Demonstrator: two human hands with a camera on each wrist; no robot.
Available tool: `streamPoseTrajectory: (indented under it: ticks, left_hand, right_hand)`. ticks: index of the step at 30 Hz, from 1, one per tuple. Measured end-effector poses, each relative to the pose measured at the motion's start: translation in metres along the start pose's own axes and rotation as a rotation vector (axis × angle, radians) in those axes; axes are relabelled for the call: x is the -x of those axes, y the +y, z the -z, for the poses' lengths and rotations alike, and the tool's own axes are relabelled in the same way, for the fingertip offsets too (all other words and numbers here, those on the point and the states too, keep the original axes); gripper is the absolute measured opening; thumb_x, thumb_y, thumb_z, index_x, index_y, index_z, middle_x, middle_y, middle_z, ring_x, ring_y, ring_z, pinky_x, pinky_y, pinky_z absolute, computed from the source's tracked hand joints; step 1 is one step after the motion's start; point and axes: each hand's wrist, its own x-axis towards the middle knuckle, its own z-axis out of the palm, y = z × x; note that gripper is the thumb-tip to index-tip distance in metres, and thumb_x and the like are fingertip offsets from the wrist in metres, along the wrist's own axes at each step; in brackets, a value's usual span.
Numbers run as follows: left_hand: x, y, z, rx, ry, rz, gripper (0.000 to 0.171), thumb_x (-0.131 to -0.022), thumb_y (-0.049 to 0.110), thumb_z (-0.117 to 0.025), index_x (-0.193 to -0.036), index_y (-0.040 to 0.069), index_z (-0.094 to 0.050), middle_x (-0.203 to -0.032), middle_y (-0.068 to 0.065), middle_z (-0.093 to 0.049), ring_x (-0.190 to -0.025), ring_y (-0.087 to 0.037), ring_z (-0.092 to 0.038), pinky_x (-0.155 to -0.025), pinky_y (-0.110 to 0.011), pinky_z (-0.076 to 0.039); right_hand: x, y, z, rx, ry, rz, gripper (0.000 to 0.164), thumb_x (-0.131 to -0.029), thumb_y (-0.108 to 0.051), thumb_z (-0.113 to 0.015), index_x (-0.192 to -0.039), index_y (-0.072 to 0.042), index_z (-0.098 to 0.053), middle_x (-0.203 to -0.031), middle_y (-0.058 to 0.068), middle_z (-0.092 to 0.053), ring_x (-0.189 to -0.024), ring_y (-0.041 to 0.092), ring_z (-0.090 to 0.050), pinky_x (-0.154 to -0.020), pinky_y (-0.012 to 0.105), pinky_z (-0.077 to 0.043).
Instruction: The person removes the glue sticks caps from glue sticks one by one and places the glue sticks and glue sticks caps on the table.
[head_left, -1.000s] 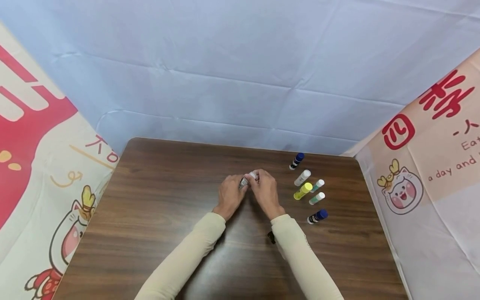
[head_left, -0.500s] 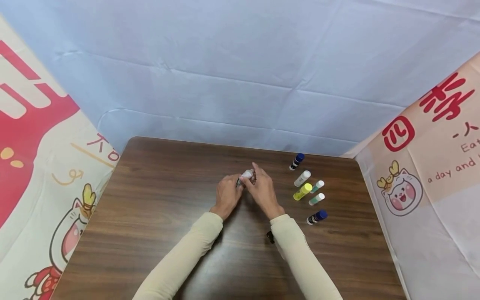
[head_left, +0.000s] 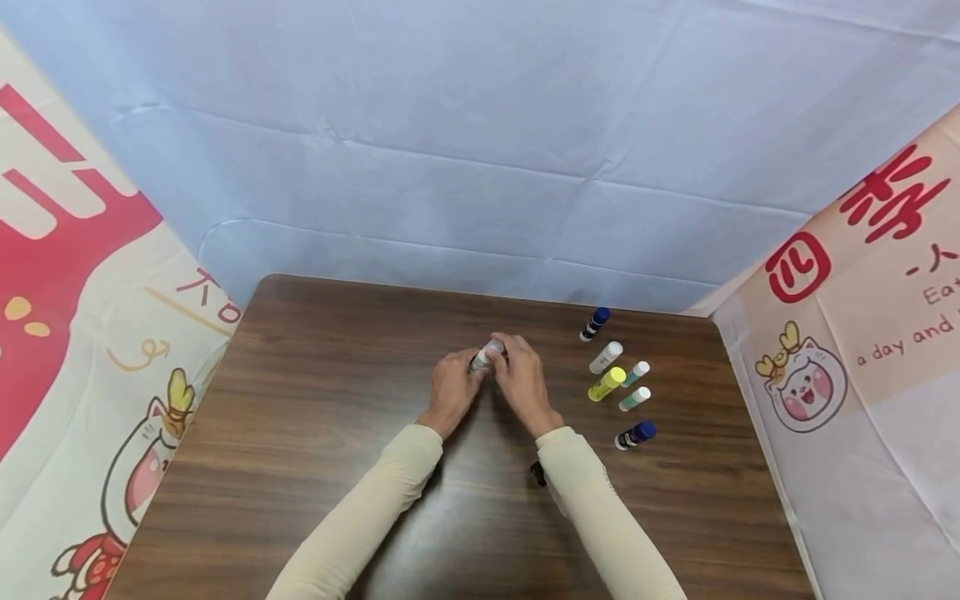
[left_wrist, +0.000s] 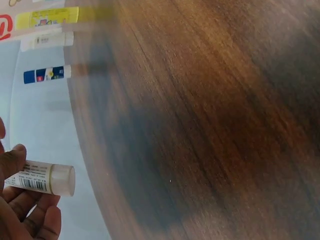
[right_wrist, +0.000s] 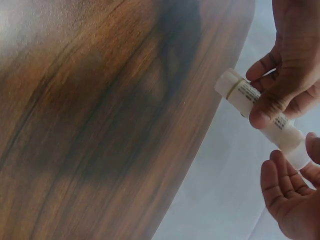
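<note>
A white glue stick (head_left: 480,362) is held between both hands above the middle of the table. My left hand (head_left: 453,388) pinches its labelled body between thumb and fingers. In the left wrist view, the glue stick (left_wrist: 36,177) shows a barcode and a translucent base end. My right hand (head_left: 522,382) holds the opposite end with thumb and fingertips. The right wrist view shows the left hand (right_wrist: 295,75) on the body of the glue stick (right_wrist: 245,98) and the right hand (right_wrist: 295,195) at its whitish far end.
On the table's (head_left: 322,400) right side stand several glue sticks: a far blue-capped one (head_left: 595,324), a white one (head_left: 606,357), a yellow one (head_left: 607,384), two green-and-white ones (head_left: 635,398) and a near blue-capped one (head_left: 635,435). Printed cloth walls (head_left: 465,167) border the table.
Both hands have drifted slightly left with the glue stick. The right hand's index finger extended half a second ago and is bent again now, and the glue stick's angle has shifted.
</note>
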Motion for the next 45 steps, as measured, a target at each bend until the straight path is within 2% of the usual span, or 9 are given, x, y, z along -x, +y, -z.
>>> streamPoseTrajectory:
  ticks: [8, 12, 18, 21, 32, 38, 45]
  left_hand:
    - [-0.006, -0.011, 0.000, 0.131, -0.019, 0.095, 0.027, -0.079, 0.015, -0.081, -0.102, 0.006, -0.072, -0.095, -0.010, -0.072, -0.084, -0.025, -0.068, -0.072, -0.040, -0.054]
    - [-0.009, -0.017, -0.001, 0.182, 0.001, 0.132, 0.027, -0.078, 0.011, -0.081, -0.102, 0.005, -0.071, -0.094, -0.011, -0.072, -0.084, -0.025, -0.068, -0.073, -0.040, -0.054]
    - [-0.015, -0.023, -0.001, 0.190, 0.025, 0.146, 0.027, -0.078, 0.009, -0.081, -0.101, 0.001, -0.069, -0.093, -0.014, -0.072, -0.085, -0.028, -0.068, -0.074, -0.042, -0.053]
    - [-0.018, -0.025, -0.002, 0.209, 0.018, 0.169, 0.027, -0.078, 0.008, -0.081, -0.101, 0.000, -0.069, -0.093, -0.014, -0.072, -0.086, -0.028, -0.068, -0.075, -0.041, -0.053]
    - [-0.026, -0.033, -0.009, 0.266, -0.017, 0.267, 0.024, -0.080, 0.006, -0.078, -0.103, 0.001, -0.069, -0.097, -0.014, -0.071, -0.092, -0.027, -0.067, -0.080, -0.041, -0.053]
    - [-0.028, -0.036, -0.009, 0.242, -0.032, 0.287, 0.020, -0.082, 0.010, -0.077, -0.100, 0.003, -0.069, -0.095, -0.013, -0.072, -0.093, -0.027, -0.067, -0.080, -0.041, -0.053]
    - [-0.031, -0.037, -0.011, 0.229, -0.012, 0.270, 0.020, -0.081, 0.008, -0.078, -0.098, 0.003, -0.070, -0.092, -0.013, -0.072, -0.089, -0.028, -0.067, -0.078, -0.042, -0.052]
  right_hand:
    - [-0.004, 0.004, -0.002, -0.024, 0.035, 0.044, 0.034, -0.094, -0.016, -0.063, -0.125, -0.003, -0.061, -0.110, 0.013, -0.062, -0.090, 0.023, -0.062, -0.075, 0.037, -0.053]
    - [-0.005, 0.013, -0.006, -0.001, 0.060, 0.031, 0.033, -0.093, -0.014, -0.065, -0.123, -0.001, -0.062, -0.108, 0.014, -0.063, -0.092, 0.026, -0.063, -0.080, 0.039, -0.052]
    - [-0.004, 0.028, -0.014, 0.075, 0.037, -0.082, 0.039, -0.092, -0.013, -0.067, -0.128, 0.000, -0.058, -0.113, 0.018, -0.064, -0.102, 0.032, -0.060, -0.087, 0.045, -0.049]
    - [-0.003, 0.036, -0.018, 0.099, 0.030, -0.111, 0.037, -0.092, -0.014, -0.067, -0.125, 0.000, -0.059, -0.115, 0.018, -0.064, -0.102, 0.032, -0.060, -0.087, 0.046, -0.048]
    - [-0.001, 0.058, -0.032, 0.175, -0.021, -0.143, 0.029, -0.090, -0.012, -0.069, -0.117, -0.001, -0.064, -0.112, 0.017, -0.066, -0.100, 0.031, -0.061, -0.086, 0.043, -0.049]
    - [-0.002, 0.060, -0.037, 0.183, -0.052, -0.174, 0.029, -0.091, -0.012, -0.068, -0.117, -0.002, -0.064, -0.113, 0.016, -0.066, -0.102, 0.032, -0.060, -0.088, 0.043, -0.049]
    - [-0.004, 0.061, -0.041, 0.182, -0.065, -0.194, 0.030, -0.091, -0.012, -0.068, -0.118, -0.002, -0.065, -0.114, 0.017, -0.065, -0.104, 0.032, -0.060, -0.090, 0.044, -0.048]
